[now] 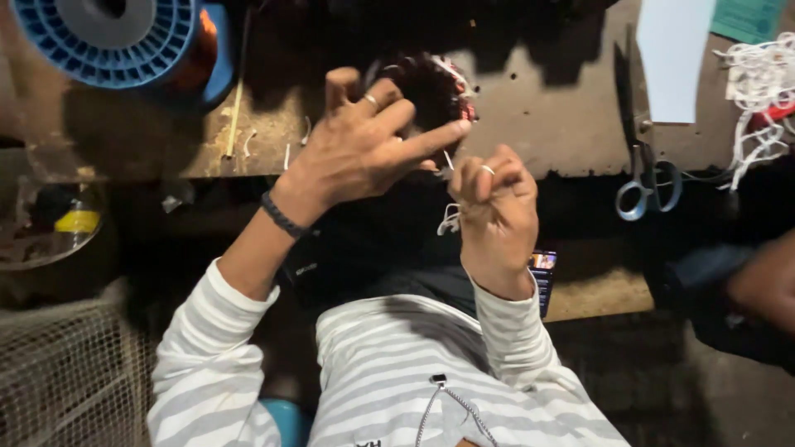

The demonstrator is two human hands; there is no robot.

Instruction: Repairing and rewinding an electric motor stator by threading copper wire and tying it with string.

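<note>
While our left hand [364, 141] is spread wide, its ringed fingers fanned and its forefinger stretched out to touch the dark round wound coil with red and white ties [431, 91], our right hand [495, 207] is curled nearly into a fist, pinching a thin white string [450, 217] that dangles just beside it. We see the coil sitting on the worn brown wooden bench [563, 124] just behind the left fingertips and just above the right hand, with blue-handled scissors [642, 157] well to the coil's right and a blue plastic spool of copper wire [124, 37] well to its left.
</note>
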